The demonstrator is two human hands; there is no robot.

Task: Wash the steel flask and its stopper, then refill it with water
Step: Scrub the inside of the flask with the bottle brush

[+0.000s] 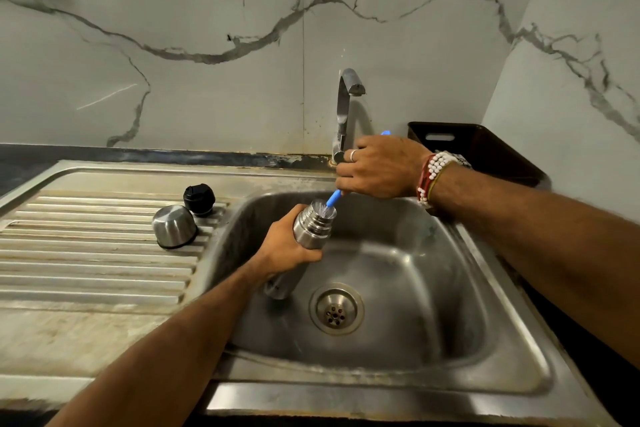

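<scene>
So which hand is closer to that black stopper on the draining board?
Left. The left hand, gripping the flask over the sink, is just right of the stopper; the right hand, holding the blue brush, is farther off by the tap.

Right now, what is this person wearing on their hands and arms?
Both forearms are bare, with no sleeves in view. The right hand wears a silver ring on one finger, and its wrist carries red and white beaded bracelets. The left hand and wrist show no jewellery.
</scene>
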